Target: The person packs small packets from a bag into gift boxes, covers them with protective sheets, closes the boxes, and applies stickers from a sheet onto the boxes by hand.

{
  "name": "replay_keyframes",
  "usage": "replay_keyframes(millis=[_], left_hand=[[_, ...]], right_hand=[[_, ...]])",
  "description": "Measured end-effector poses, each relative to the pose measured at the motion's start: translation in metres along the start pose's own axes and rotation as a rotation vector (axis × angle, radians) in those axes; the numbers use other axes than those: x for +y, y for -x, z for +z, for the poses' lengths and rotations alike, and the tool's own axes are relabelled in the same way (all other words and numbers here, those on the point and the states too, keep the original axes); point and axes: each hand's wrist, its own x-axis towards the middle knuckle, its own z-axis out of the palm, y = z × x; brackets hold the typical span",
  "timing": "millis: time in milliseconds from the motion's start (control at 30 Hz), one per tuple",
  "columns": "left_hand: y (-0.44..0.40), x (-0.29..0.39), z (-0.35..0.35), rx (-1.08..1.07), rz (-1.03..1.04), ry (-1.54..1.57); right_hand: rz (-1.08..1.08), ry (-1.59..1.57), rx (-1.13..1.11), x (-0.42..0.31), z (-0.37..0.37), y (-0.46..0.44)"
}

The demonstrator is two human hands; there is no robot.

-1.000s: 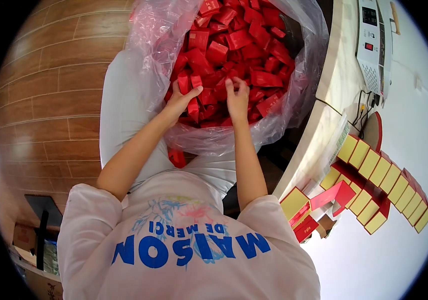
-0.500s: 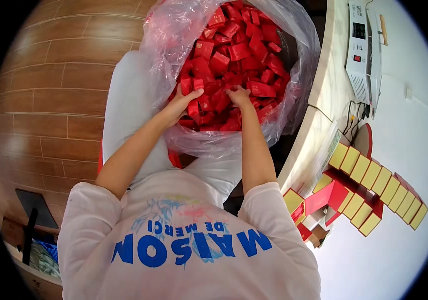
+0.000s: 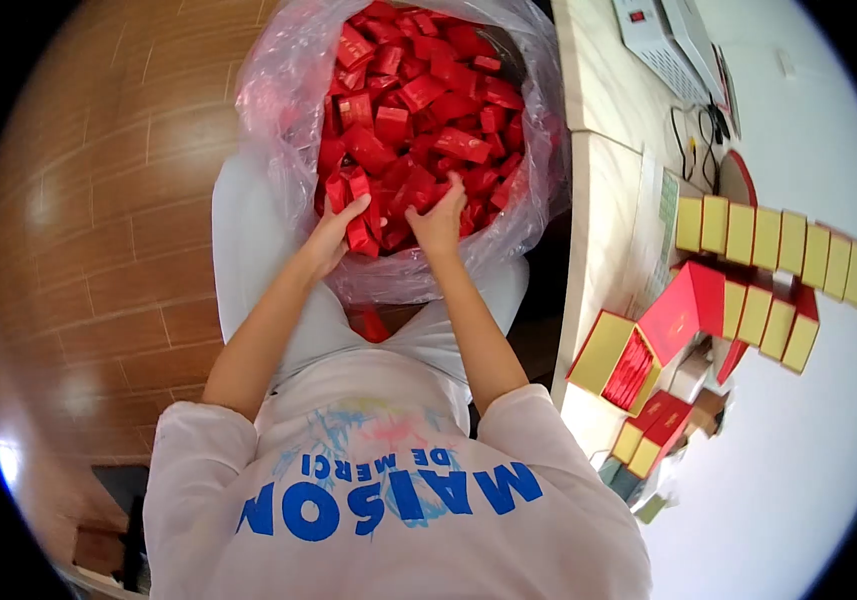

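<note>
My left hand (image 3: 330,238) is closed around a few small red packets (image 3: 360,238), its thumb on their near side and its fingers mostly hidden behind them. To the right, my right hand (image 3: 438,222) lies over the loose red packets (image 3: 418,92), with thumb and forefinger apart and nothing visible between them; its other fingers are partly hidden. The packets are shiny, and they fill a large clear plastic bag (image 3: 283,120) that stands open between my knees.
A pale counter (image 3: 588,230) runs along my right side. On it are a white machine (image 3: 663,45) with a red switch, black cables (image 3: 716,125), a row of gold-and-red boxes (image 3: 791,240), and an open box (image 3: 603,355) with red packets inside. Wooden-look floor (image 3: 98,250) lies left.
The view has shifted, bringing more of the counter's boxes into sight. My right hand's thumb and forefinger have spread apart among the packets. My left hand still holds packets.
</note>
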Motion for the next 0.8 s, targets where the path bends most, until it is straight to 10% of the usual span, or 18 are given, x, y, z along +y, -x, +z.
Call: replay_keyframes(millis=[200, 800], left_hand=[[0.026, -0.025, 0.05, -0.103, 0.061, -0.062], [0.128, -0.03, 0.269, -0.956, 0.333, -0.79]], right_hand=[[0.211, -0.464, 0.412, -0.021, -0.076, 0.039], [0.008, -0.777, 0.249, -0.033, -0.29, 0.207]])
